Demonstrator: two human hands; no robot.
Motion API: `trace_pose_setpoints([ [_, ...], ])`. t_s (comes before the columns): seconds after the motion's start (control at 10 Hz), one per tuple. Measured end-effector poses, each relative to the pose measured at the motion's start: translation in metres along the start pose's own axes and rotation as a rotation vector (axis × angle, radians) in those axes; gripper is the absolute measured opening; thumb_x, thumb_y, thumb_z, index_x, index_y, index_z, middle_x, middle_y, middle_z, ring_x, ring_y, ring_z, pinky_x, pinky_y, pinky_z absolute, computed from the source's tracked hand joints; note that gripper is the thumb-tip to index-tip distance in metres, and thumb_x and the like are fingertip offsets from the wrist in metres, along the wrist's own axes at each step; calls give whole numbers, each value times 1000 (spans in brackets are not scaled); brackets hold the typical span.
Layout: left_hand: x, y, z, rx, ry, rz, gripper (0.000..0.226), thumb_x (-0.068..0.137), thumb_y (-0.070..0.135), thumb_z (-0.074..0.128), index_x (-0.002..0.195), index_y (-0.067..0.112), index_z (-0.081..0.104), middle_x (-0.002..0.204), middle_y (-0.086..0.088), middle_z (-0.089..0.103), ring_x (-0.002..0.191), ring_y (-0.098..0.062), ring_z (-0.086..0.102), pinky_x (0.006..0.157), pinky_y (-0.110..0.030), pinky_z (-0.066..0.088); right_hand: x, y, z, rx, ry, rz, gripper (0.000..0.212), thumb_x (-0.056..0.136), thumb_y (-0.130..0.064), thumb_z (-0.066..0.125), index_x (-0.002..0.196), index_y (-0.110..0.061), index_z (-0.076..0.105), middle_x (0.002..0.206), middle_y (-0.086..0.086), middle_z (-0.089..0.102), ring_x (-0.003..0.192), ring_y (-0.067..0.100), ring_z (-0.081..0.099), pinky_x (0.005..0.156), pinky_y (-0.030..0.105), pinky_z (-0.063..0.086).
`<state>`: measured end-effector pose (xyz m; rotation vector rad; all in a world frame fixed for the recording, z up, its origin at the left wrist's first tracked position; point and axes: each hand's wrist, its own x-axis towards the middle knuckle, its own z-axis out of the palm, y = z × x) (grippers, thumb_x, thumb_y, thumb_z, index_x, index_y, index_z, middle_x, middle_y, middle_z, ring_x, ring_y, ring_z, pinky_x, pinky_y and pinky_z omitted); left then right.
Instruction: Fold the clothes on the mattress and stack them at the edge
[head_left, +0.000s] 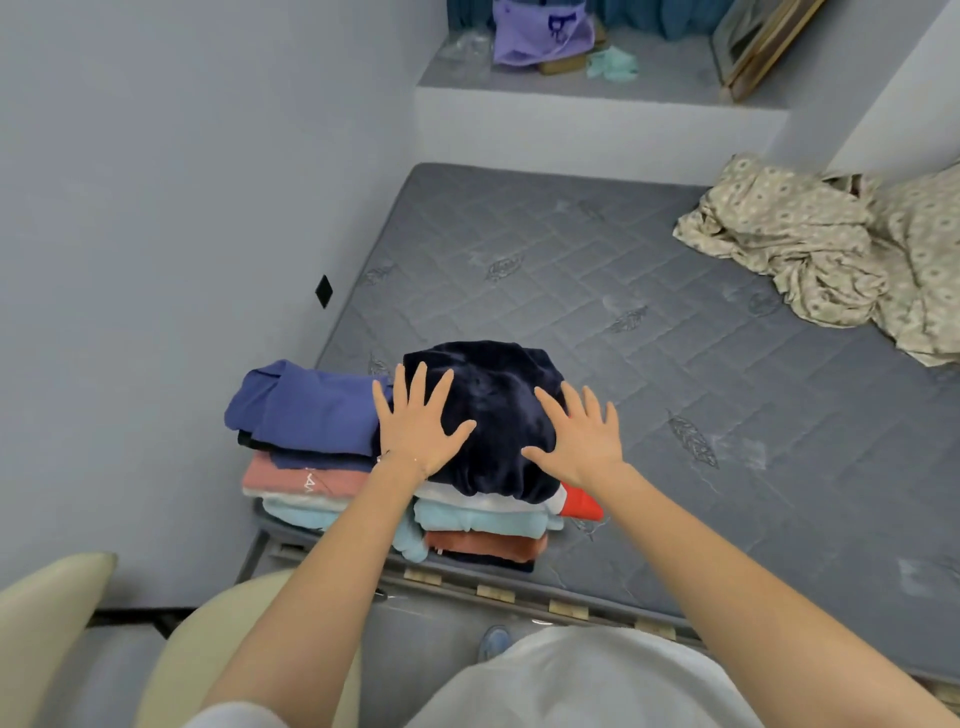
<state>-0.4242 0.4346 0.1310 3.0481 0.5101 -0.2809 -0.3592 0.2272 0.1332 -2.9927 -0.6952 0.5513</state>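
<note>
A folded dark navy velvet garment (493, 410) lies on top of a stack of folded clothes at the near left corner of the grey mattress (649, 322). My left hand (418, 421) presses flat on its left side, fingers spread. My right hand (584, 434) presses flat on its right side, fingers spread. Under the navy piece lie white, light blue (478, 519), rust (488, 543) and red (582, 504) folded pieces. A second stack stands just to the left, with a blue garment (301, 405) on top of pink (296, 480) and pale ones.
A crumpled beige patterned sheet (831, 254) lies at the mattress's far right. The wall runs along the left side. A raised ledge (597, 98) behind the mattress holds a purple bag (540, 31) and a picture frame (763, 41). A cream chair (57, 623) is at the lower left.
</note>
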Motion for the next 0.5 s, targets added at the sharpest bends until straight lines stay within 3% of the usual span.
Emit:
trace_pose_setpoints([
  [0.2,2,9,-9,-57,23,1,79,88,72,29,152,36,-2,162,-4,-6,146,-28,-17,113,-56,-12,-10,4,-6,-29,-17,-28,84,90,-66,41,153,-36,-4,162,3,-7,148,31,-10,117,55,-1],
  [0.5,-2,19,-7,4,-95,-38,79,90,71,27,152,34,-3,161,-5,-8,147,-29,-15,113,-56,-12,-7,4,-17,-33,-62,-18,85,89,-65,43,153,-35,-5,162,4,-4,148,32,-9,118,55,1],
])
